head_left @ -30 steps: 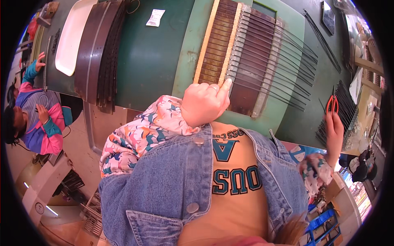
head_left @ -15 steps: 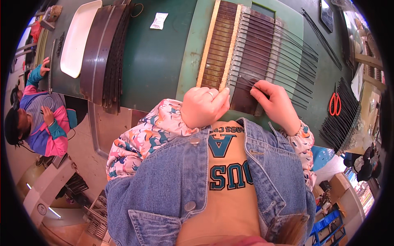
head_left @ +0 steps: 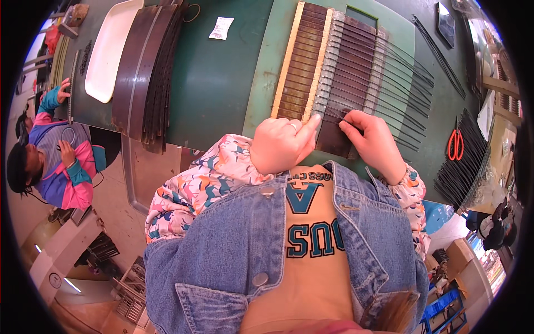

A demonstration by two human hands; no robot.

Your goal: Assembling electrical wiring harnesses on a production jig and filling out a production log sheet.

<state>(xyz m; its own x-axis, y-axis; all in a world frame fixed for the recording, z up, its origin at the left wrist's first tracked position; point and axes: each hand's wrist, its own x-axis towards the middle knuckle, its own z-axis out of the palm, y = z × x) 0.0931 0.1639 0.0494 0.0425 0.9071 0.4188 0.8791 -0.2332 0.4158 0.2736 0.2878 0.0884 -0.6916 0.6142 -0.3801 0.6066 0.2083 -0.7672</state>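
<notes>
My left hand (head_left: 283,142) is at the near end of a long slotted fixture (head_left: 300,78). Its fingers are curled, with the index fingertip against the pale strip along the fixture's right side; anything held under the fingers is hidden. Just to the right, my right hand (head_left: 374,142) pinches a thin black wire (head_left: 335,115) between thumb and fingertips, over a dark plate (head_left: 334,138). Farther up, several similar black wires (head_left: 400,92) lie side by side across the plate, their left ends at a row of small clear pieces (head_left: 329,69).
Stacked dark curved strips (head_left: 136,72) and a white tray (head_left: 108,55) lie on the green table (head_left: 222,83) at left. Red-handled scissors (head_left: 455,145) rest beside a bundle of black wires (head_left: 464,167) at right. Another person (head_left: 55,156) works at far left.
My left index finger has straightened and moved slightly right along the fixture's edge. My right hand keeps its pinch almost in place. The whole view has shifted a little.
</notes>
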